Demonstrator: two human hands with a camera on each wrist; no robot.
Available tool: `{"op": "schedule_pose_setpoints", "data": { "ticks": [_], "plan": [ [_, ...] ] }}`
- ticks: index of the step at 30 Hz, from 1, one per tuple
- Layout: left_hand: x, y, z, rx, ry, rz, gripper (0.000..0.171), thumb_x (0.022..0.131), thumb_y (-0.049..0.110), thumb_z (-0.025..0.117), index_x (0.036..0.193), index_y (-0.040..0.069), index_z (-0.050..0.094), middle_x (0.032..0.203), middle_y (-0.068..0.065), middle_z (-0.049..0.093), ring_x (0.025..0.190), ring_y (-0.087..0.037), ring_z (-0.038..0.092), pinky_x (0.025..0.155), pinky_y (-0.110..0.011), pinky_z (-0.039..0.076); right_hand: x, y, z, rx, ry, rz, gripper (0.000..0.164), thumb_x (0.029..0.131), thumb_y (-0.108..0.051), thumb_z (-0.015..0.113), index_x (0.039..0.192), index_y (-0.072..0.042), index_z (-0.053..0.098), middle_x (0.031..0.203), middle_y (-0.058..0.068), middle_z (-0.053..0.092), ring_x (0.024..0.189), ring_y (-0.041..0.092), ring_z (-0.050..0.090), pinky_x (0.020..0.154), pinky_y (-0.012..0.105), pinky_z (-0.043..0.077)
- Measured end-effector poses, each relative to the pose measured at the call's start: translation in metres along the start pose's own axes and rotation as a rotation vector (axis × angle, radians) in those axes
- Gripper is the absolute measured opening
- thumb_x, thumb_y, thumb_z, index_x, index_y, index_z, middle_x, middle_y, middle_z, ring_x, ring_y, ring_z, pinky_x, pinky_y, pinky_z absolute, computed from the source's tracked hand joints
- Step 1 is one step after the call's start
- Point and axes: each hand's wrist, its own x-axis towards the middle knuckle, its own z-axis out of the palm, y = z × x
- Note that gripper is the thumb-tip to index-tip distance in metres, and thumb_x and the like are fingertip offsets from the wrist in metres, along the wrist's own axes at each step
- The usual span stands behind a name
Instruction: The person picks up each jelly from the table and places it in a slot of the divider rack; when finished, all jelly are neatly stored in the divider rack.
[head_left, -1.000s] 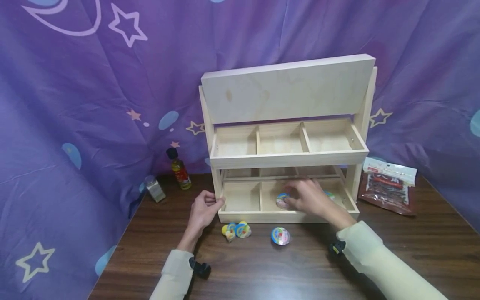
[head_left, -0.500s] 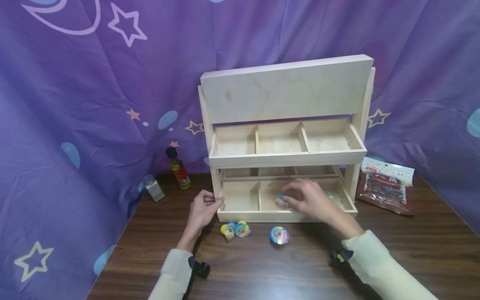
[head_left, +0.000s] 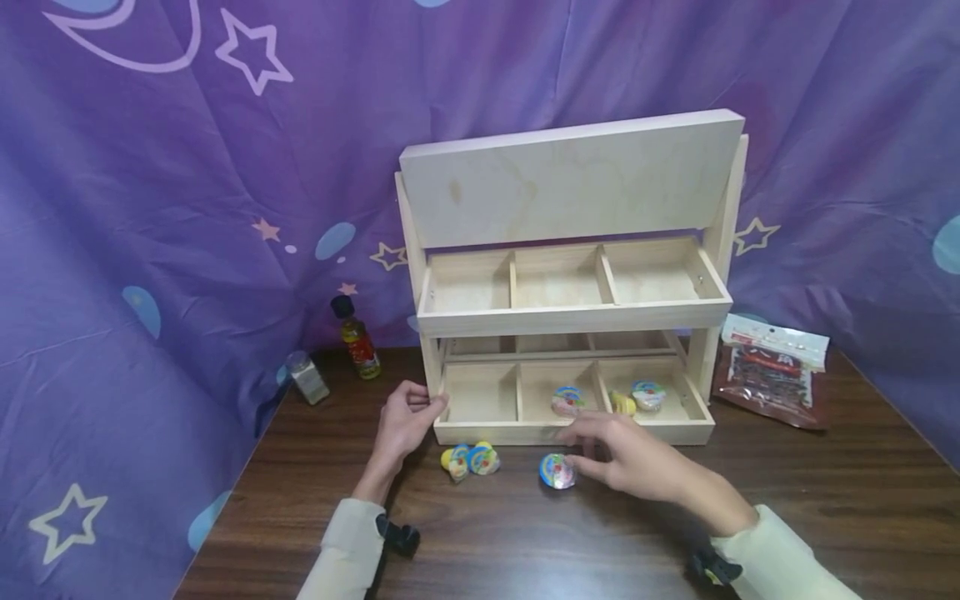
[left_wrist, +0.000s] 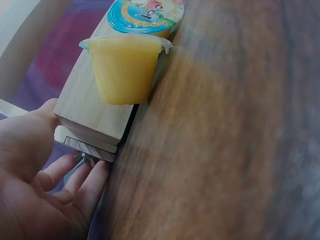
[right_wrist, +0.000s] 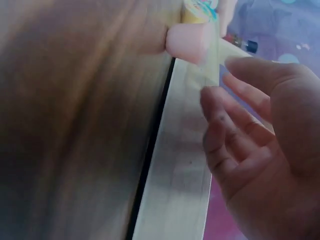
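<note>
At the left end of the lower tray of a wooden rack [head_left: 480,434], my left hand [head_left: 403,423] grips the corner, thumb and fingers on either side in the left wrist view. My right hand [head_left: 630,457] is in front of the tray, fingers loosely bent and apart, holding nothing. Its thumb is close to a pink jelly cup [head_left: 557,472] on the table; contact cannot be told. That cup [right_wrist: 187,42] also shows in the right wrist view. Yellow jelly cups [left_wrist: 125,70] sit by the tray's left front. Another pink jelly cup [head_left: 567,401] lies in the middle compartment.
In the lower right compartment lie a yellow jelly cup [head_left: 622,404] and a pale one [head_left: 648,396]. An upper tray [head_left: 577,320] overhangs the lower one. Left of the rack are a sauce bottle [head_left: 362,340] and a spice jar [head_left: 308,377]; right, a spice bag [head_left: 776,375].
My right hand has let go of the pink jelly cup in the middle compartment and moved down out of the tray to the one on the table. The left hand has stayed put.
</note>
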Motion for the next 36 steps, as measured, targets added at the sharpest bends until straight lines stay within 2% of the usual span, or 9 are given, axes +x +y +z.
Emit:
{"op": "schedule_pose_setpoints", "data": {
  "ticks": [1,3,6,10,14,18,22,29,36],
  "plan": [
    [0.000,0.000,0.000,0.001,-0.001,0.003,0.040,0.094,0.035,0.082,0.115,0.005,0.067,0.118,-0.018,0.078,0.112,-0.032,0.076,0.101,-0.047,0.061,-0.003,0.000,0.001,0.010,-0.001,-0.002,0.028,0.095,-0.015,0.083,0.121,-0.011,0.077,0.121,0.008,0.080,0.080,-0.005,0.062,0.074,0.025,0.058],
    [-0.001,-0.001,0.000,0.000,-0.003,0.008,0.040,0.094,0.035,0.082,0.115,0.004,0.067,0.117,-0.019,0.078,0.111,-0.032,0.076,0.100,-0.046,0.061,-0.006,0.000,0.002,0.011,0.009,-0.011,0.030,0.094,-0.016,0.084,0.122,-0.011,0.077,0.112,0.000,0.080,0.080,-0.005,0.062,0.074,0.024,0.057],
    [-0.002,0.000,-0.001,-0.003,-0.009,0.007,0.040,0.094,0.035,0.082,0.114,0.004,0.067,0.117,-0.019,0.078,0.111,-0.032,0.076,0.100,-0.045,0.061,-0.008,0.001,0.004,0.027,0.017,-0.015,0.030,0.093,-0.016,0.085,0.122,-0.012,0.077,0.112,-0.002,0.080,0.081,-0.005,0.062,0.073,0.024,0.057],
    [-0.001,0.001,-0.002,-0.002,-0.011,0.006,0.041,0.094,0.036,0.082,0.115,0.004,0.067,0.117,-0.018,0.077,0.112,-0.031,0.075,0.100,-0.045,0.061,-0.007,0.000,0.007,0.067,-0.026,0.006,0.032,0.095,-0.019,0.083,0.126,-0.014,0.076,0.118,-0.003,0.079,0.085,-0.003,0.065,0.075,0.025,0.059],
    [0.001,0.002,-0.002,-0.002,-0.016,0.007,0.041,0.094,0.036,0.083,0.116,0.005,0.067,0.118,-0.018,0.077,0.112,-0.031,0.075,0.100,-0.046,0.061,-0.007,-0.004,0.010,0.077,-0.055,-0.001,0.036,0.097,-0.022,0.082,0.131,-0.016,0.075,0.126,-0.006,0.077,0.097,0.003,0.070,0.085,0.030,0.062],
    [0.001,0.002,-0.002,-0.004,-0.014,0.011,0.042,0.094,0.036,0.083,0.116,0.004,0.067,0.118,-0.019,0.077,0.111,-0.031,0.076,0.100,-0.046,0.061,-0.007,-0.006,0.012,0.055,-0.033,-0.050,0.040,0.097,-0.022,0.083,0.135,-0.017,0.074,0.126,-0.009,0.077,0.104,0.007,0.072,0.091,0.033,0.062],
    [0.000,0.003,-0.001,0.005,-0.013,0.005,0.042,0.095,0.037,0.082,0.116,0.004,0.067,0.118,-0.018,0.077,0.111,-0.031,0.076,0.100,-0.045,0.061,-0.008,-0.006,0.014,0.071,-0.032,-0.056,0.042,0.095,-0.021,0.084,0.135,-0.016,0.074,0.124,-0.008,0.076,0.096,0.004,0.069,0.085,0.029,0.061],
    [0.000,0.003,-0.002,0.016,-0.017,-0.016,0.040,0.094,0.036,0.082,0.117,0.006,0.066,0.120,-0.018,0.077,0.113,-0.032,0.075,0.101,-0.047,0.061,-0.009,-0.006,0.016,0.075,-0.057,-0.028,0.042,0.092,-0.028,0.087,0.130,-0.015,0.076,0.121,-0.008,0.076,0.097,0.003,0.067,0.083,0.026,0.060],
    [0.001,0.001,-0.002,0.015,-0.016,-0.007,0.040,0.095,0.037,0.081,0.117,0.006,0.067,0.120,-0.018,0.077,0.114,-0.032,0.076,0.101,-0.047,0.061,-0.009,-0.006,0.016,0.074,-0.072,-0.001,0.047,0.092,-0.031,0.087,0.134,-0.015,0.073,0.123,-0.008,0.076,0.097,0.003,0.067,0.083,0.027,0.060]
  ]
}}
